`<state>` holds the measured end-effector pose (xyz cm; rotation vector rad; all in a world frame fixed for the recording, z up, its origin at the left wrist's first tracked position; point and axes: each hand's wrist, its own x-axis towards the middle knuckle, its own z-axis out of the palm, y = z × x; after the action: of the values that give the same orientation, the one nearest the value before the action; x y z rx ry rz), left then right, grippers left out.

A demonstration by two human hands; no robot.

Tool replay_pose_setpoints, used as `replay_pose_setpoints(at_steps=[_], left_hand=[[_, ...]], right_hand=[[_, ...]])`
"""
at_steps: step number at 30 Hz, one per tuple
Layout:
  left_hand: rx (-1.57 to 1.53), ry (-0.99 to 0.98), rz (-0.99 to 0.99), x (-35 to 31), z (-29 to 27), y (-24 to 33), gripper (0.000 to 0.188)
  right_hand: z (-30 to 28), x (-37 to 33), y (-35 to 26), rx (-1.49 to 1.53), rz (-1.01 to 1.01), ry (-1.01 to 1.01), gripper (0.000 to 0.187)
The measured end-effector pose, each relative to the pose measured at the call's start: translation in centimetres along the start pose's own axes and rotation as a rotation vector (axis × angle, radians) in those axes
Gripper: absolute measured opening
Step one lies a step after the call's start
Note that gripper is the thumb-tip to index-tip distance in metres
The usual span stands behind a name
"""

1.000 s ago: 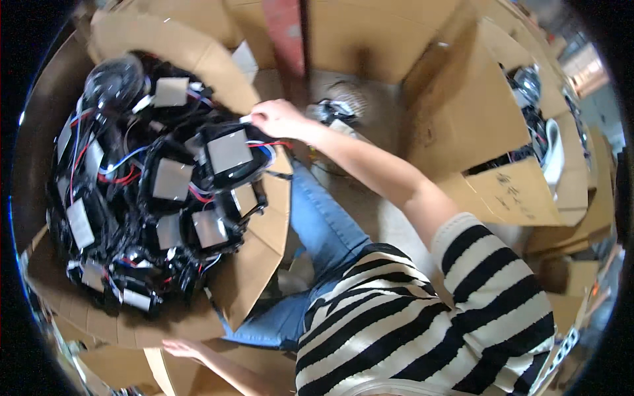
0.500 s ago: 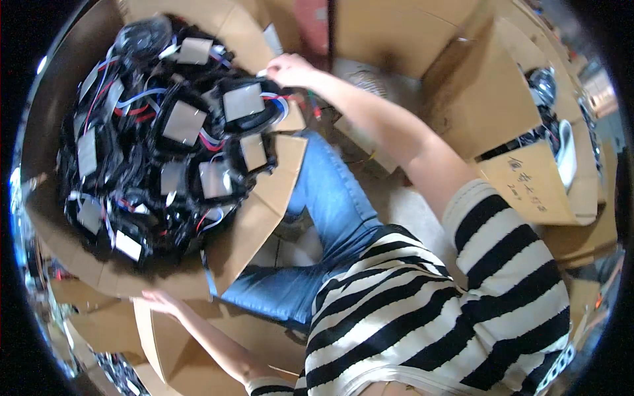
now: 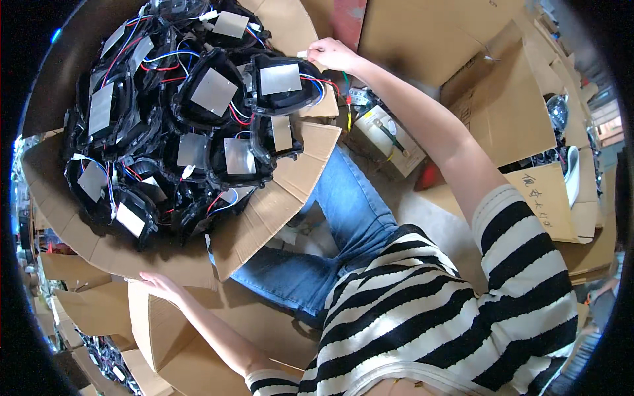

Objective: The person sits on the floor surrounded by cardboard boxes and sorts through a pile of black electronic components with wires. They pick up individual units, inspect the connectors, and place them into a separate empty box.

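Note:
A large cardboard box [image 3: 264,228] holds a heap of black moulded housings with silver plates and red, white and blue wires. At its far right rim my right hand [image 3: 332,55] pinches a small white connector [image 3: 302,54]. Just beside this hand lies a black housing [image 3: 281,80], its wires trailing toward the hand. Green, red and yellow leads [image 3: 348,99] hang below my right wrist. My left hand [image 3: 160,287] rests at the box's near edge, fingers stretched out along the cardboard and holding nothing.
Right of my knee stands a pale carton [image 3: 389,142] with a cable on top. Farther right, an open cardboard box [image 3: 535,198] contains dark parts and a clear lamp. Another open carton [image 3: 198,330] sits under my left forearm. A reddish panel [image 3: 343,23] rises beyond my right hand.
The view has shifted, so the housings and my right hand appear farther right and higher. My right hand keeps its pinch beside the same housing. The pale carton shows more clearly.

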<state>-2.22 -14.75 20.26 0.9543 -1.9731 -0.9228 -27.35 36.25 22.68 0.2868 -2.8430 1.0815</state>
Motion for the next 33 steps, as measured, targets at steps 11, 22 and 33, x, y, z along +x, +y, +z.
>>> replay_pose_setpoints(at_steps=[11, 22, 33], left_hand=[[-0.278, -0.130, 0.029, -1.1, -0.8, -0.2, 0.048], [0.326, -0.320, -0.034, 1.4, -4.3, 1.7, 0.039], [0.036, -0.836, 1.502, -16.9, 13.9, 29.3, 0.027]], right_hand=[[0.0, -0.2, 0.3, 0.032, 0.026, 0.002, 0.022], [0.6, -0.4, -0.7, 0.107, 0.044, -0.007, 0.022], [-3.6, -12.7, -2.4, 0.469, 0.012, 0.121, 0.017]])
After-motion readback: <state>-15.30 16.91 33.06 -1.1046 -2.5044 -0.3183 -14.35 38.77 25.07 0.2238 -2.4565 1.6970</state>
